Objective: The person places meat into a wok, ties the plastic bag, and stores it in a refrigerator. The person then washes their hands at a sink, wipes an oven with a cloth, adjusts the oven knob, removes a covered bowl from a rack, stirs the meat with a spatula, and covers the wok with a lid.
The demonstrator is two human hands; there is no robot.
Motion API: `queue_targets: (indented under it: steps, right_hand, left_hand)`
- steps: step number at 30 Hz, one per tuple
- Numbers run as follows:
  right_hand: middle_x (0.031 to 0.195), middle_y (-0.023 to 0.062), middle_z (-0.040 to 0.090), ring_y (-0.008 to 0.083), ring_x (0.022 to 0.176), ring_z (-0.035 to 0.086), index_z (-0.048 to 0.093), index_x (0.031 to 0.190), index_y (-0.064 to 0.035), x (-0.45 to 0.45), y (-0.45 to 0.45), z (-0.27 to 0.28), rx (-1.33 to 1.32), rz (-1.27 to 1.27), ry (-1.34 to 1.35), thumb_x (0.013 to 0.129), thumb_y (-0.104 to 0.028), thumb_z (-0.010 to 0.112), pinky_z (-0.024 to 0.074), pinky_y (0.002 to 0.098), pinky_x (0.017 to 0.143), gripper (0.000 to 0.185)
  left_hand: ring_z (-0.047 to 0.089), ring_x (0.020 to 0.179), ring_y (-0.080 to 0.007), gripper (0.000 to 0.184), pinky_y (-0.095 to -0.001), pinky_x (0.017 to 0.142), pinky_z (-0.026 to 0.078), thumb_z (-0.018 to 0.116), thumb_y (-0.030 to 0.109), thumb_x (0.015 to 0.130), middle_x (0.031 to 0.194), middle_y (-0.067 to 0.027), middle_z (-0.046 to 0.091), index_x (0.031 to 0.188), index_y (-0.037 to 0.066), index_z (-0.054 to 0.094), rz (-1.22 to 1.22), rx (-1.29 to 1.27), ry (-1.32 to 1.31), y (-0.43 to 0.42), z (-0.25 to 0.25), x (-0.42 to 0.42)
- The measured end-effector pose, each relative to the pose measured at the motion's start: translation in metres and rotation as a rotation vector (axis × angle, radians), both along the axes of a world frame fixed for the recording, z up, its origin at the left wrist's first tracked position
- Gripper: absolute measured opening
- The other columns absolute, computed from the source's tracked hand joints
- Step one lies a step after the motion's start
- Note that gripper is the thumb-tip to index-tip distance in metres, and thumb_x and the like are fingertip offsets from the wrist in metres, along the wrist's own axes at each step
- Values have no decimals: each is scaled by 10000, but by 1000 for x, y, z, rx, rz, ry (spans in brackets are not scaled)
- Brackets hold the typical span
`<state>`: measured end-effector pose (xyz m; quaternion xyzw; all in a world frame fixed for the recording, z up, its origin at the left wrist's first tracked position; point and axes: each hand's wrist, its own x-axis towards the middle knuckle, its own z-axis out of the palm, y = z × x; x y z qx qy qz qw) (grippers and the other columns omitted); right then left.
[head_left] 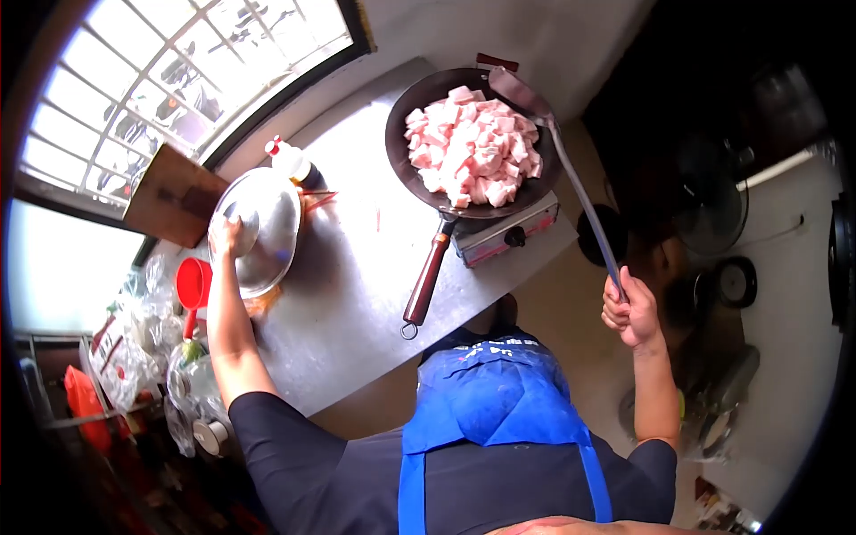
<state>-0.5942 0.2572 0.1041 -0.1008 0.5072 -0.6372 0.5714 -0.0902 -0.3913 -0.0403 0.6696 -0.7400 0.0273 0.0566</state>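
My right hand [630,308] is closed round the end of a long-handled metal spatula [580,183]. The spatula's broad head lies at the far right rim of a dark wok [399,147], over the edge of the pieces. Pale pink chunks of raw, fatty meat [473,147] are heaped in the wok. A wooden handle [426,276] points from the wok toward me. On the left, my left hand [227,235] is closed at the near-left side of a shiny round metal bowl [276,236], which looks tilted; some fingers are hard to make out.
Beneath the wok is a portable gas stove [508,234] on a metal table [357,312]. A bottle with a red cap [290,160], a wooden board [174,196] and a red ladle [192,285] are near the window. Plastic bags [134,357] crowd the left side.
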Motion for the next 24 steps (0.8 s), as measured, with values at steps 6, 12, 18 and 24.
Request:
queue_targets:
  steps: [6,12,18,24]
  right_hand:
    - [521,-76,291,36,384,183,466,789,-102,0,20,7,-9,-179,83,1085,-450,404,171,214,381,461]
    - [498,-79,260,40,365,170,419,753,-120,-9,28,-10,-222,-200,-116,1084,-477,379,165,215,368,489]
    - [489,-89,230,42,353,156,390,740,-142,-35,19,-26,-366,-217,-248,1082,-502,362,164,212,365,497]
    - [483,-78,251,43,347,166,387,754,-151,-56,44,-21,-404,-217,-76,1090,-477,361,165,201,361,469]
  left_hand:
    - [656,848,-485,368,-550,748,516,701,330,911,870,-279,674,945,22,503,-318,-295,-36,12,30,44]
    - [674,851,-412,282,-467,755,517,677,220,902,893,-231,680,1053,0,586,-382,-347,204,84,180,-15]
    - [695,928,-421,457,-477,785,546,681,381,905,996,-249,707,1184,23,637,-501,-350,233,162,260,-180]
    - [621,872,-265,311,-426,770,516,704,291,835,923,-150,655,1013,47,627,-660,-162,586,126,232,-341]
